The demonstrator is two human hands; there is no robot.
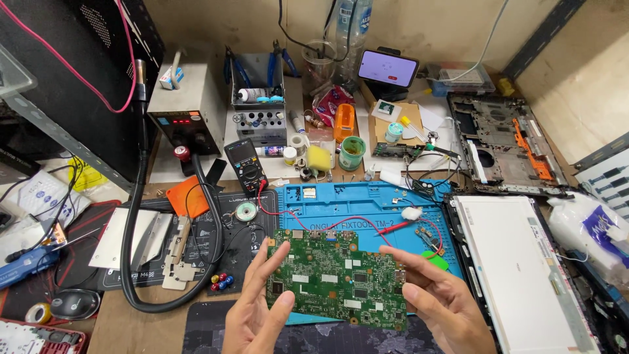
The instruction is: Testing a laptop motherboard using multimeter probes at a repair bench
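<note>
I hold a green laptop circuit board (337, 278) flat in front of me, above the blue repair mat (357, 206). My left hand (252, 308) grips its left edge, thumb on top near the lower corner and fingers stretched up along the side. My right hand (439, 298) supports the right edge, fingers pointing left across the board's upper right corner. The board's top face shows many chips and silver shields. A red probe lead (393, 227) lies on the mat just behind the board.
A black multimeter (244, 164) and a soldering station (187, 108) stand behind left, with a black hose (141, 216) looping forward. A white laptop panel (517, 269) lies on the right, an opened laptop chassis (501, 144) behind it. A phone (388, 67), tool rack and small jars crowd the back.
</note>
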